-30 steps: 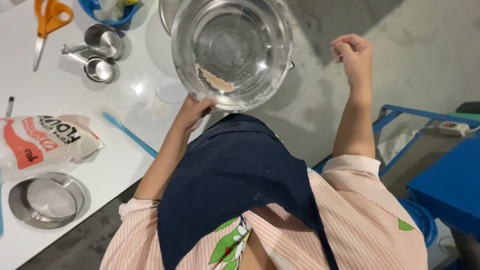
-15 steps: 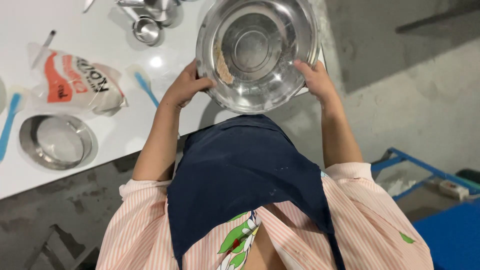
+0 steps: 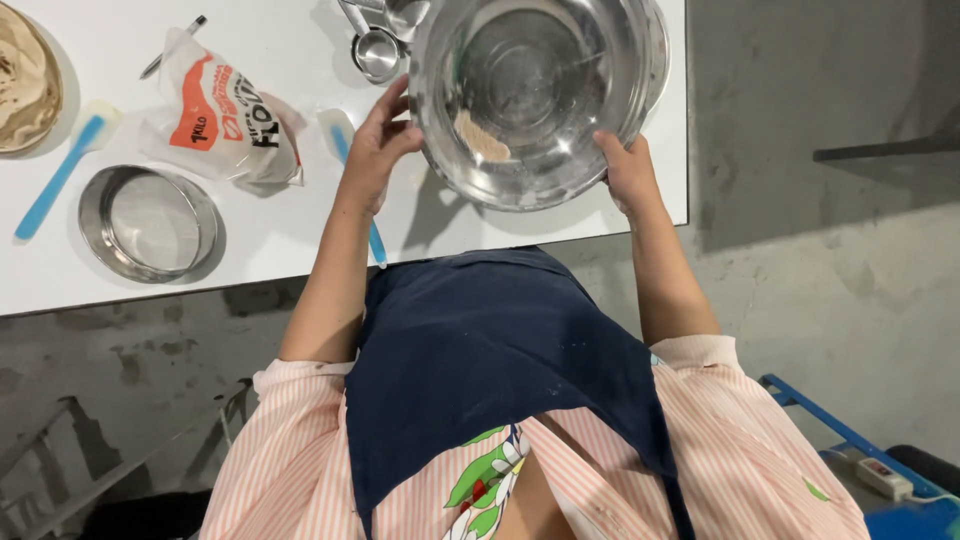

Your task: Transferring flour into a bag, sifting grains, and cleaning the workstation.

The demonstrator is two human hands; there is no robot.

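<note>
A large shiny steel bowl (image 3: 535,95) is held above the near edge of the white table (image 3: 270,240), tilted toward me. A small patch of pale dough or flour sticks to its inner wall. My left hand (image 3: 378,145) grips the bowl's left rim. My right hand (image 3: 628,172) grips the lower right rim. Both forearms reach up from my striped sleeves over a dark blue apron.
On the table lie a flour bag (image 3: 225,115), a round steel sieve (image 3: 148,222), a blue spatula (image 3: 62,170) at the left, another blue spatula (image 3: 345,150) under my left wrist, steel measuring cups (image 3: 378,50) and a bowl of dough (image 3: 22,80). Grey concrete floor lies right.
My right hand came from the air onto the bowl's rim a second ago. The view has since shifted, so the table and bowl now sit further right and closer.
</note>
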